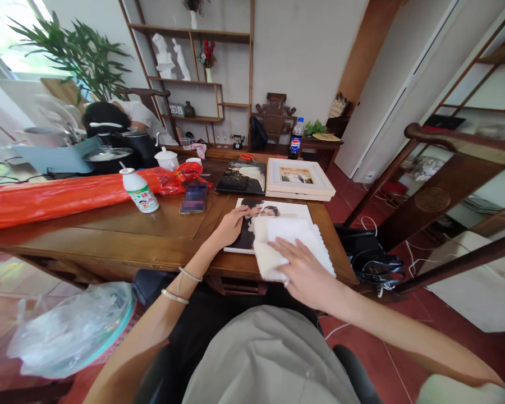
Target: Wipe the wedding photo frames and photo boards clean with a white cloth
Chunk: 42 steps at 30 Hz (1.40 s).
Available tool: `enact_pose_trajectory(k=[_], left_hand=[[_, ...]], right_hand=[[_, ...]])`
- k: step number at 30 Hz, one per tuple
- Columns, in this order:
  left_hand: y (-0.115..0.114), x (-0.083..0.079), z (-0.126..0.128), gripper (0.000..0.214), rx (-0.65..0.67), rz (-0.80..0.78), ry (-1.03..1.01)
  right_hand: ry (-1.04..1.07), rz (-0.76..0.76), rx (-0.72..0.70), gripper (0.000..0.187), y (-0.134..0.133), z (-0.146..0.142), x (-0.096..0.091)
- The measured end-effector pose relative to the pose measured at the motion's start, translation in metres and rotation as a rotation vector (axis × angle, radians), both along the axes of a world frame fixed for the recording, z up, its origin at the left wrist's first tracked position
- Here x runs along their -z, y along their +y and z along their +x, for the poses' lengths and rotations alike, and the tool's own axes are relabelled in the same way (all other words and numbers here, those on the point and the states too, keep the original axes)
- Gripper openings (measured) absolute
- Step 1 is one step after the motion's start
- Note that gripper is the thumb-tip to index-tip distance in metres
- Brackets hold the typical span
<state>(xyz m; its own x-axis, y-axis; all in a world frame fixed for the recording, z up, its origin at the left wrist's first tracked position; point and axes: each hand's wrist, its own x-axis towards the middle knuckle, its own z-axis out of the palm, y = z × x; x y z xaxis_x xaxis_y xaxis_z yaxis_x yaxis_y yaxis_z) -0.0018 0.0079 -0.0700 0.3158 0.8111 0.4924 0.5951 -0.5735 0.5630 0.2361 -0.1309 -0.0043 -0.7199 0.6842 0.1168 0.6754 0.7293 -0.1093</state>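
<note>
A photo print point(278, 212) lies flat on the wooden table point(109, 235) near its front right corner. My left hand point(231, 225) rests on the print's left edge with its fingers laid flat. My right hand point(305, 266) presses flat on a white cloth point(292, 238) that covers the near right part of the print. Neither hand grips anything.
A framed photo point(298, 178), a dark photo print point(242, 177), a phone point(193, 197), a small white bottle point(141, 191) and a long red plastic bag point(54, 196) lie further back. A black handbag point(370, 255) sits on the floor right, beside a wooden chair point(446, 191). Another person point(122, 115) bends over pots far left.
</note>
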Motion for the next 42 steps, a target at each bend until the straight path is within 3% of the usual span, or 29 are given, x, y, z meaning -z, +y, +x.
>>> enact_pose_trajectory(k=[2, 4, 8, 11, 14, 17, 20, 24, 27, 30, 34, 37, 39, 42], left_hand=[[0.000, -0.001, 0.000, 0.041, 0.010, -0.006, -0.001], [0.000, -0.001, -0.001, 0.041, 0.020, -0.005, 0.001], [0.001, -0.001, -0.001, 0.040, 0.011, 0.004, 0.003], [0.001, 0.000, -0.001, 0.040, 0.005, 0.002, 0.005], [0.000, -0.001, -0.001, 0.041, 0.005, -0.003, 0.006], [0.001, 0.000, -0.001, 0.041, 0.011, 0.005, 0.005], [0.002, 0.001, -0.001, 0.041, 0.010, 0.011, 0.002], [0.003, 0.001, -0.002, 0.040, 0.031, -0.004, -0.020], [0.000, -0.002, -0.002, 0.038, 0.062, -0.031, -0.038], [-0.002, -0.006, -0.002, 0.038, 0.035, -0.044, -0.085], [-0.004, -0.008, 0.000, 0.037, -0.082, -0.067, -0.278], [-0.004, -0.008, 0.000, 0.037, -0.139, -0.119, -0.490], [-0.004, -0.008, -0.002, 0.037, -0.176, -0.170, -0.598], [-0.004, -0.009, -0.008, 0.033, -0.268, -0.163, -0.686]], right_hand=[[0.025, -0.020, -0.080, 0.038, -0.005, -0.002, -0.004], [0.070, -0.014, -0.100, 0.036, 0.009, 0.001, -0.008], [0.116, 0.023, -0.095, 0.031, 0.071, 0.021, -0.009], [0.147, 0.053, 0.040, 0.024, 0.120, 0.040, -0.004], [0.173, 0.089, 0.191, 0.026, 0.144, 0.049, 0.003], [0.167, 0.134, 0.242, 0.027, 0.133, 0.040, 0.008], [0.110, 0.167, 0.227, 0.030, 0.093, 0.018, 0.011], [0.084, 0.081, 0.008, 0.036, 0.031, -0.011, 0.008], [0.081, 0.011, -0.138, 0.035, 0.012, -0.019, 0.003], [0.127, 0.022, -0.129, 0.034, 0.027, -0.016, -0.001], [0.132, 0.105, 0.069, 0.032, 0.079, -0.013, -0.005], [0.095, 0.123, 0.196, 0.033, 0.111, -0.029, -0.007], [0.086, 0.121, 0.189, 0.035, 0.119, -0.047, -0.007], [0.056, 0.126, 0.006, 0.037, 0.106, -0.073, -0.005]])
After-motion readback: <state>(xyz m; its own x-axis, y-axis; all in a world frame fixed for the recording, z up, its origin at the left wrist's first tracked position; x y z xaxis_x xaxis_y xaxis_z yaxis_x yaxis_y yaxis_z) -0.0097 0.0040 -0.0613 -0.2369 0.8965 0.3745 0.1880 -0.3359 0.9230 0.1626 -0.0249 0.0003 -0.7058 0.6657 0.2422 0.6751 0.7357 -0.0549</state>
